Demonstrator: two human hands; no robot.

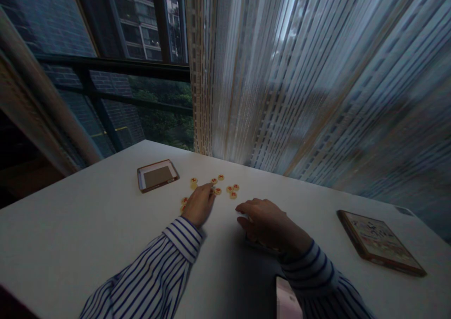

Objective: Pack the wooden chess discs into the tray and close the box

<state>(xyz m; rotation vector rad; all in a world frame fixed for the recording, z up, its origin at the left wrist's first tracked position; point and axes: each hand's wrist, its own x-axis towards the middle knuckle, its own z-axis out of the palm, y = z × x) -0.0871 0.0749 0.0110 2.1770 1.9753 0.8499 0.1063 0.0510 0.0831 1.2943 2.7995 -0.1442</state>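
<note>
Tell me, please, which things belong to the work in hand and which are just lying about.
Probably in use:
round pieces by the left hand
a partly hidden thing under the right hand
perhaps the open box

Apparently lying about:
the picture-topped box
what looks like a phone

Wide lane left, traffic in the middle!
Bare worktop [88, 234] runs open left of the left hand [198, 206]; a narrow gap splits it from the right hand [268, 221], yellow discs [233, 195] crowding the far end. Tray [159, 186] blocks the far left, phone [286, 298] the near side, flat box [382, 244] the right, curtain [246, 74] hanging behind.
</note>
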